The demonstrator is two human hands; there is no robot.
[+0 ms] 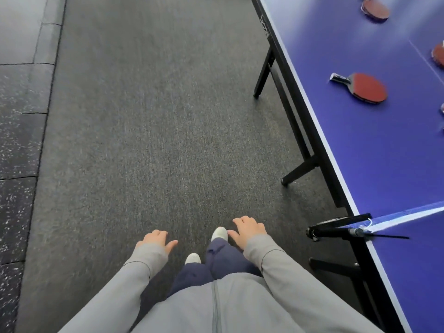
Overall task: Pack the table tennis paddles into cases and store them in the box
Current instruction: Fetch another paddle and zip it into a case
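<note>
Open carpet (149, 131) seen ahead of hands | tabletop (374, 145) edge at right | red-faced paddle (362, 87) laid flat | left hand (155, 240), right hand (248, 229) spread, empty

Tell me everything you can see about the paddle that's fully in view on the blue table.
The paddle lies flat on the blue table tennis table, nothing else touching it. Its rounded blade shows a red rubber face up, with a dark edge beneath. The short handle, dark with a pale end, points left toward the table's edge. It is uncased and lies apart from the other paddles.
</note>
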